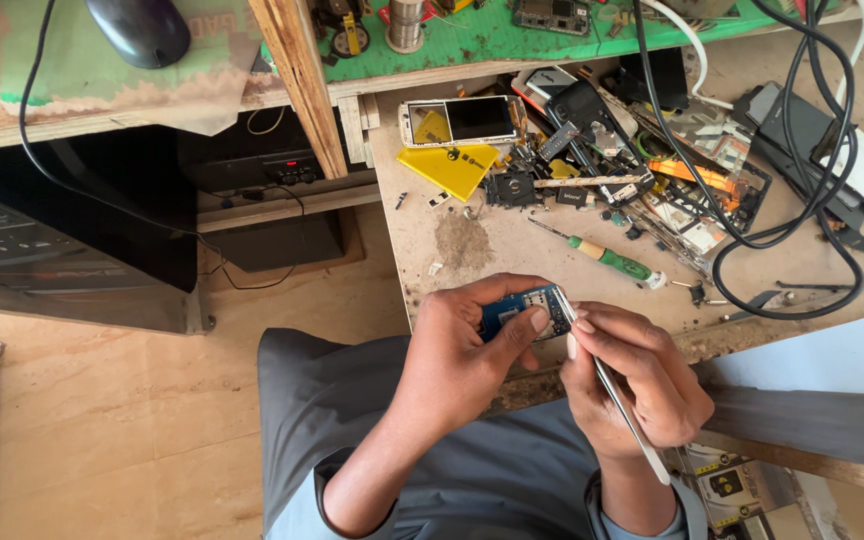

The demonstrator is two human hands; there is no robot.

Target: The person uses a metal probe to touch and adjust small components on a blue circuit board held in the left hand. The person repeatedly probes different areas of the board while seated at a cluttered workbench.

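Low in the frame's centre, the left hand [462,350] is closed around a small blue circuit board [524,312], thumb pressed on its face. The right hand [632,375] pinches metal tweezers [617,395], tips touching the board's right edge. The step looks like fine probing; the next move calls for a steady grip. Further up the desk [472,250] lie a green-handled screwdriver [607,258] and a dismantled phone [460,119].
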